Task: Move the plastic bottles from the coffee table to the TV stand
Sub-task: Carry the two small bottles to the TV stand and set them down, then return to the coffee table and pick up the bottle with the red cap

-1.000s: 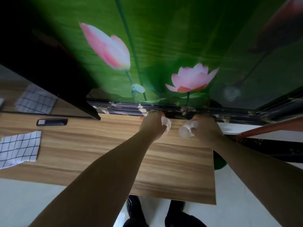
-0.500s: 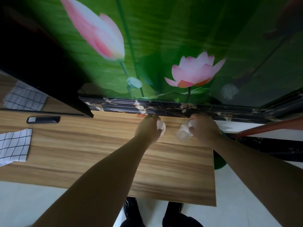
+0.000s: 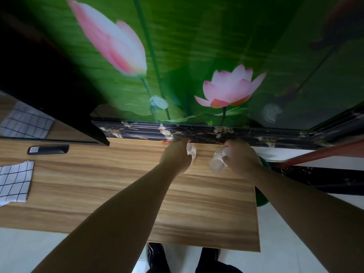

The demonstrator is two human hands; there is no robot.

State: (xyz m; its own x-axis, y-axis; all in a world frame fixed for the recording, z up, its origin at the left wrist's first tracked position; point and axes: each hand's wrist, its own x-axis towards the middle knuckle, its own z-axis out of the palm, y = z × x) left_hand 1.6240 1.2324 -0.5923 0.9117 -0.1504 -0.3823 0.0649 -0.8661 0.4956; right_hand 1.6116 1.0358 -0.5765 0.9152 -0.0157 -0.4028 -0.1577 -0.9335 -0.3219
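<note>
1. The person stands at a wood-grain TV stand (image 3: 118, 194) and reaches both arms over it toward the back edge, below a wall mural of pink lotus flowers (image 3: 228, 89).
2. The left hand (image 3: 176, 156) is wrapped around 1 clear plastic bottle (image 3: 191, 151); only a small part of the bottle shows past the knuckles, close to the dark marbled ledge (image 3: 206, 133) behind the stand.
3. The right hand (image 3: 241, 159) grips a second clear bottle (image 3: 217, 163) by its upper part, with the body tilted toward the left hand and the base pointing at the camera.
4. Whether either bottle already touches the wood cannot be told; both sit low over the rear strip of the top, just beside each other.
5. Judged from this, the carrying part looks done for these 2 bottles, and what is left is to set them upright and let go.
6. The coffee table is not in view, so it cannot be told whether more bottles wait there.
7. No bottles stand free on the visible part of the stand; a black remote (image 3: 48, 149) and a checked cloth (image 3: 13, 182) lie well apart to the left.
</note>
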